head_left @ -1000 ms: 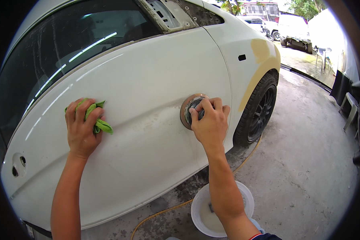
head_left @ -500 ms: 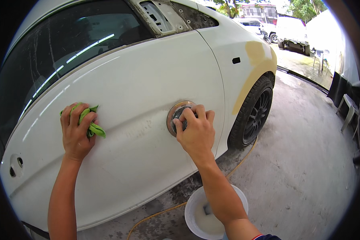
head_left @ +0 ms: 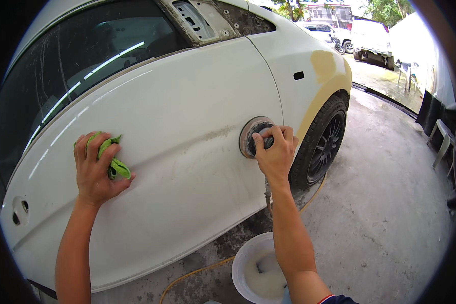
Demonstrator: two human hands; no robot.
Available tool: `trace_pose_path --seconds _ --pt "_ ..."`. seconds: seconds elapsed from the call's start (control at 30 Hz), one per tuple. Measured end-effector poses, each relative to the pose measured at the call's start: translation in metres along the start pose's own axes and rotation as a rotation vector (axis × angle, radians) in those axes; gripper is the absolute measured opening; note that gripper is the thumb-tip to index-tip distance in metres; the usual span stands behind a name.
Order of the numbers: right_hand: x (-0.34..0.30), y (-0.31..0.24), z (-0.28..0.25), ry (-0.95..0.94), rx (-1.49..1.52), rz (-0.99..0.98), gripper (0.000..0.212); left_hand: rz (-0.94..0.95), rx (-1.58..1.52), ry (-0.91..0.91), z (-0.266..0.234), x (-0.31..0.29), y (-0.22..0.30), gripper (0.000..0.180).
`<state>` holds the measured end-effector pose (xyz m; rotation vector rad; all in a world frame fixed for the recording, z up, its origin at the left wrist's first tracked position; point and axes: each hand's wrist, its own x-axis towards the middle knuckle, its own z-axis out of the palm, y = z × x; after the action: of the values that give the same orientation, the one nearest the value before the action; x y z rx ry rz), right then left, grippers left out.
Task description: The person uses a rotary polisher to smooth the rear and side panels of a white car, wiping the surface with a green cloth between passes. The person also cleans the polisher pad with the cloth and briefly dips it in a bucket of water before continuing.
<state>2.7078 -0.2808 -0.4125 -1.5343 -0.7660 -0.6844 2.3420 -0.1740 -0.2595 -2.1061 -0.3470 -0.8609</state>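
Observation:
A white car door point(head_left: 202, 192) fills the middle, with a smudgy grey streak along its crease. My right hand point(head_left: 277, 158) grips a round sander point(head_left: 248, 138) by its dark top. The disc rests against the door near its right-hand seam, tilted so that part of its face shows. Below my wrist hangs a short hose end point(head_left: 268, 195). On the left, my left hand point(head_left: 95, 177) leans on the door with a bunched green cloth point(head_left: 118, 168) under its curled fingers, thumb stretched out to the side.
A white bucket point(head_left: 238, 271) of cloudy liquid, a dark piece in it, stands below my right forearm. A yellow hose point(head_left: 197, 271) runs along the wet floor. The black wheel point(head_left: 327, 144) and tan-patched fender point(head_left: 314, 104) lie right of the door. A chair point(head_left: 443, 134) stands far right.
My right hand has slid the sander right and slightly up along the door, baring a grey streak. My left thumb has spread out from the cloth; that hand stays nearly in place.

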Motion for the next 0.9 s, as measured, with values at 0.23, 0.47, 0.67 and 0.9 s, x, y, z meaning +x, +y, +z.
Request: trace_pose_path --seconds 0.23,0.47,0.67,0.9 --pt "-0.071 -0.096 -0.003 -0.228 0.219 -0.342 0.022 0.007 -0.06 0.046 0.053 0.082 0.047 0.026" --pt "-0.057 -0.055 0.005 -0.16 0.172 -0.202 0.021 0.385 -0.095 -0.004 0.102 0.169 0.074 0.015" --pt "-0.014 0.011 0.0 -0.039 0.072 0.096 0.02 0.41 -0.132 -0.053 0.144 0.249 0.13 0.022" --pt "0.002 0.033 0.0 -0.021 0.07 0.216 0.024 0.411 -0.076 -0.031 0.112 0.184 0.081 0.018"
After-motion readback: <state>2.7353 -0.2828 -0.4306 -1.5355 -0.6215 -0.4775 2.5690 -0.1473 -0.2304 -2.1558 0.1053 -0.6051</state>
